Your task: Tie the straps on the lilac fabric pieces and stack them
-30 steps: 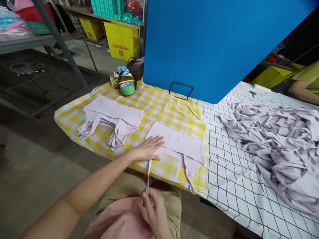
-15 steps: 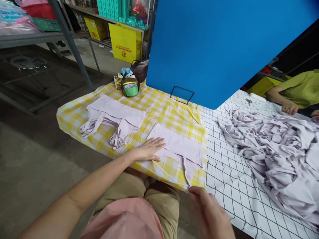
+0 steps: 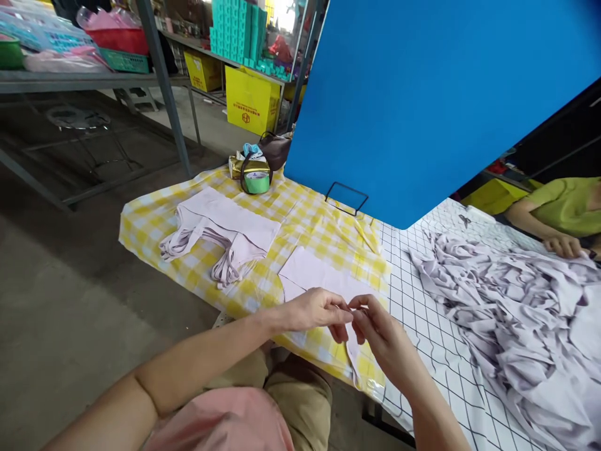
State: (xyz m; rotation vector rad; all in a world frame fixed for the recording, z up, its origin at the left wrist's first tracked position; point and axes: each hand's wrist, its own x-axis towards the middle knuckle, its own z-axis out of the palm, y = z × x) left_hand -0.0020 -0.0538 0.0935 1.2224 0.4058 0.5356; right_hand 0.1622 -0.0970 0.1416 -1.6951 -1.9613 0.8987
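Note:
A pale lilac strappy top [image 3: 307, 268] lies flat on the yellow checked cloth [image 3: 323, 216], its straps toward me. Above its right part, my left hand [image 3: 322, 310] and my right hand [image 3: 375, 322] meet with fingertips pinched together. Whatever is between them is too small or hidden to make out. One strap [image 3: 352, 354] hangs below the hands toward the table's front edge. To the left sits a neat stack of similar tops [image 3: 230, 213], straps bunched at its near side.
A large heap of lilac garments [image 3: 498, 300] covers the white grid cloth [image 3: 399, 250] at right, where a co-worker's hand [image 3: 566, 245] touches it. A blue board [image 3: 399, 113] with a black wire stand [image 3: 347, 199] rises behind. Green tape [image 3: 257, 182] lies at the back left.
My left hand has lifted off the top and moved right. My right hand went from a left strap to the right strap, then up to meet the left. The co-worker has come into fuller view.

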